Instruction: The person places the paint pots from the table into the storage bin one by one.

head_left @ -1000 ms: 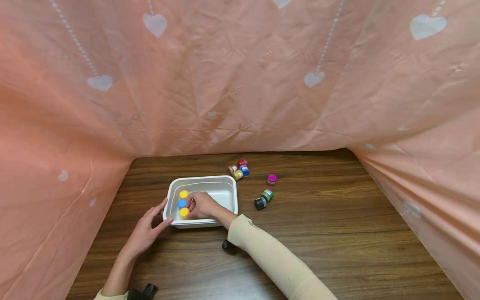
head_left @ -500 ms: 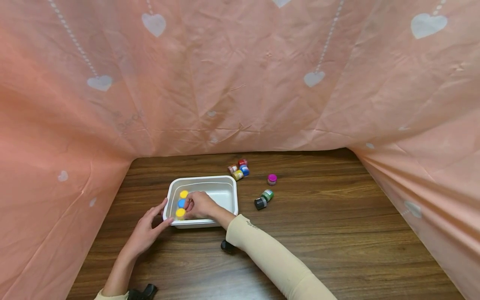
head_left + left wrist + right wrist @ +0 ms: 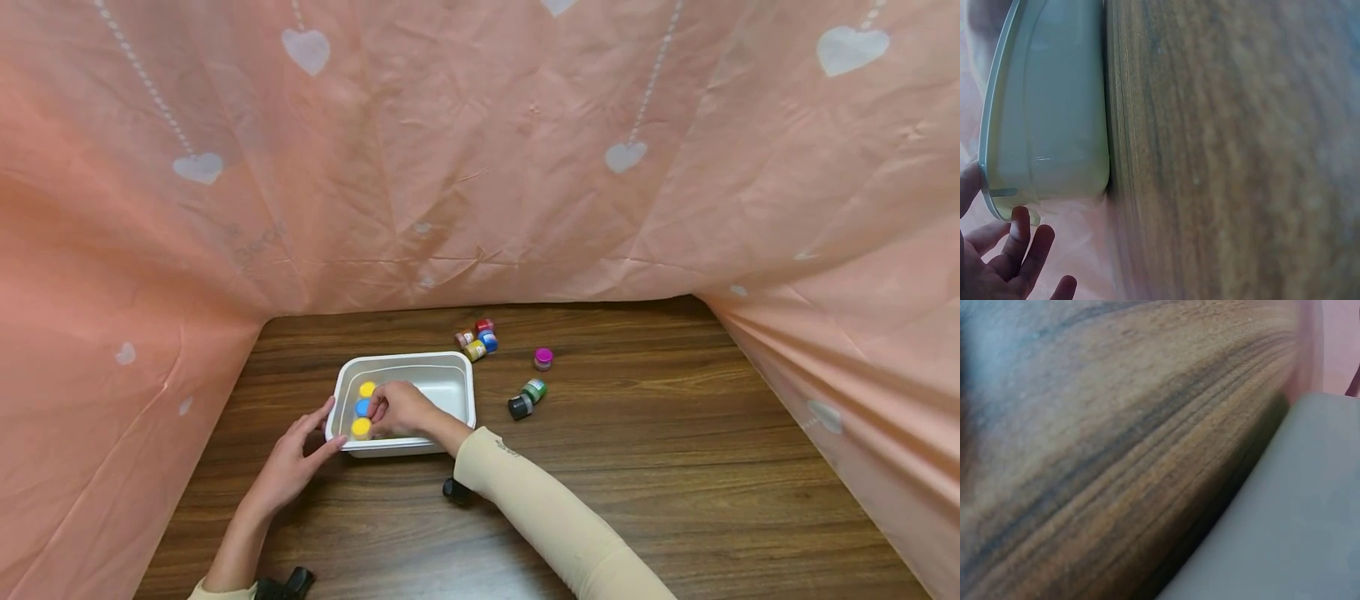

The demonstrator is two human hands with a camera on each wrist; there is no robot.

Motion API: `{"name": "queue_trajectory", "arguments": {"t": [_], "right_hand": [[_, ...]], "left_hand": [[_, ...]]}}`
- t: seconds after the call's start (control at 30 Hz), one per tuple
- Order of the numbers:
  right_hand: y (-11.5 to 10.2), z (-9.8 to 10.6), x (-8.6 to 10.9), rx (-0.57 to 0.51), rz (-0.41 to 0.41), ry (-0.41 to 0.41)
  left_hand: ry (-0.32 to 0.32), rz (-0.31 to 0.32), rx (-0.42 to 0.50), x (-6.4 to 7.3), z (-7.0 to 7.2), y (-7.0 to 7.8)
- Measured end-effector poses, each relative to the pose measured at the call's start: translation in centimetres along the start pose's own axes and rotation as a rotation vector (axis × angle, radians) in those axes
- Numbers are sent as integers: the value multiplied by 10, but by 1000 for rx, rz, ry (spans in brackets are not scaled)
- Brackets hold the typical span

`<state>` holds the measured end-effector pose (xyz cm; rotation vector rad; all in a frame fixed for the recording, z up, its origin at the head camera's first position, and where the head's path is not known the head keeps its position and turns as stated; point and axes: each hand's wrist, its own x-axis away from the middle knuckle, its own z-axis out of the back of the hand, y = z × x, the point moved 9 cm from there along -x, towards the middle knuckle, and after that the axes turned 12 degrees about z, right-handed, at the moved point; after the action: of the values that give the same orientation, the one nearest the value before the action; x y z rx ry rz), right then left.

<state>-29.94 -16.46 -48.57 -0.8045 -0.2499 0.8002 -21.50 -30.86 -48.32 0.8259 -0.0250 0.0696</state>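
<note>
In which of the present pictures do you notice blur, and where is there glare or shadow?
Head view: fairly clear, pale glare on the table near the bottom edge; left wrist view: table grain blurred towards the right; right wrist view: soft overall, bluish haze at upper left, dark shadow along the tray.

Cream fabric right sleeve (image 3: pixel 555 512), small dark illegible lettering (image 3: pixel 507 448) near end. Cream fabric left sleeve (image 3: pixel 221 592), blocky black device (image 3: pixel 287 584) beside it. Rounded black device (image 3: pixel 454 492) under right sleeve.
</note>
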Motion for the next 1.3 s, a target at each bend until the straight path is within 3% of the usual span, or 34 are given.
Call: {"name": "queue_trajectory", "arguments": {"t": [0.27,0.6,1.03,1.3], "right_hand": [[-13,14,8,-87,74,-20],[-12,64,39,-159,173,32],[50,155,118,-188,95,233],[102,183,161,-138,-18,290]], "left_hand": [[-19,27,6,0,-3,-4],[-28,43,-8,-2,-5,-6],[-6,37,-17,-2,-3,-7],[-28,60,-11,-3,-4,-9]]}}
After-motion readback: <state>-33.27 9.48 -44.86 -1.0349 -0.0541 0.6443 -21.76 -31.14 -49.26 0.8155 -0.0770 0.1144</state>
